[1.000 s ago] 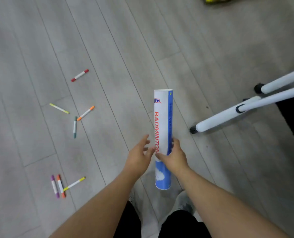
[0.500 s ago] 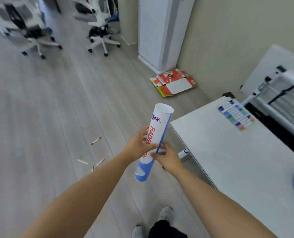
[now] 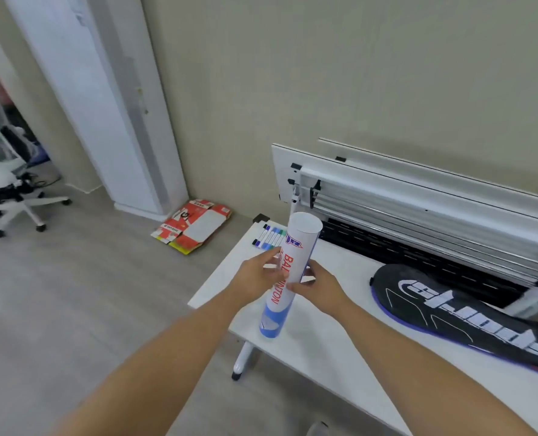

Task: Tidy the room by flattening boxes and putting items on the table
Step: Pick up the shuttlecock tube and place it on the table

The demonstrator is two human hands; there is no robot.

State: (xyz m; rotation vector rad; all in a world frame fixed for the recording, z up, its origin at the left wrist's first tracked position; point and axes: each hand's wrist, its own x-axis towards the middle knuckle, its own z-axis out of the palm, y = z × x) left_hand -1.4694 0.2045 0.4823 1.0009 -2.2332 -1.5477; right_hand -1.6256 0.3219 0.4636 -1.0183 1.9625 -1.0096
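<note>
A white and blue badminton tube (image 3: 296, 250) with red lettering is held nearly upright over the left part of the white table (image 3: 321, 350). My left hand (image 3: 255, 278) grips its middle from the left. My right hand (image 3: 319, 287) grips it from the right. The tube's blue lower end hangs just above or at the table's near edge; contact cannot be told. A row of markers (image 3: 269, 237) lies at the table's far left corner. A flattened red and white box (image 3: 195, 225) lies on the floor by the wall.
A black racket bag (image 3: 469, 316) lies on the table's right side. A folded white table frame (image 3: 418, 202) leans against the wall behind. A tall white cabinet (image 3: 104, 121) stands at left, and an office chair (image 3: 12, 196) stands further left.
The view rose from the floor to the table. Both hands lifted the tube from the floor and carried it right, over the table's left part, tilting it upright.
</note>
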